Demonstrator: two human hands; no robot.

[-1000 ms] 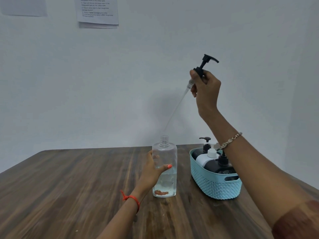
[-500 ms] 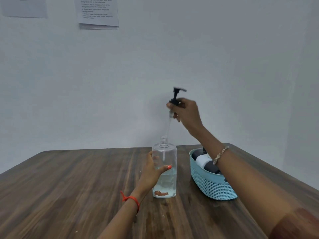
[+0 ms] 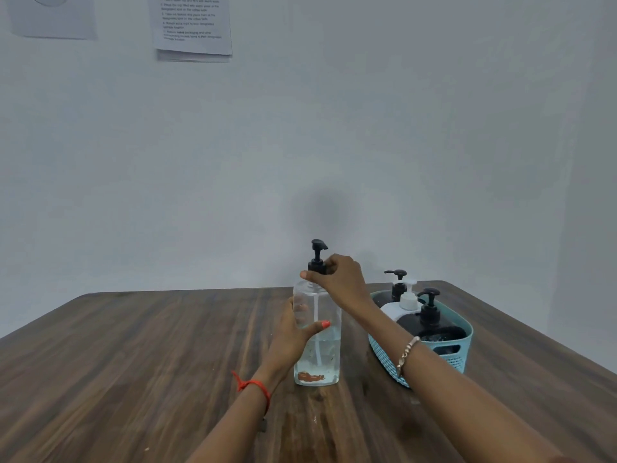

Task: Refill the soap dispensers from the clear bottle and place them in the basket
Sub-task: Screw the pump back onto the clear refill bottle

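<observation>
Three dispensers (image 3: 421,315) already in basket (image 3: 462,354) on right; left hand (image 3: 293,332) wrapped round clear bottle (image 3: 317,339), right hand (image 3: 337,279) pinching pump (image 3: 318,259). Next: screw tight.

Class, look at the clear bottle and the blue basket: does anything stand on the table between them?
Nothing visible stands on the table between the clear bottle and the basket; only the right forearm crosses above that gap. Three dispensers already fill much of the basket.
</observation>
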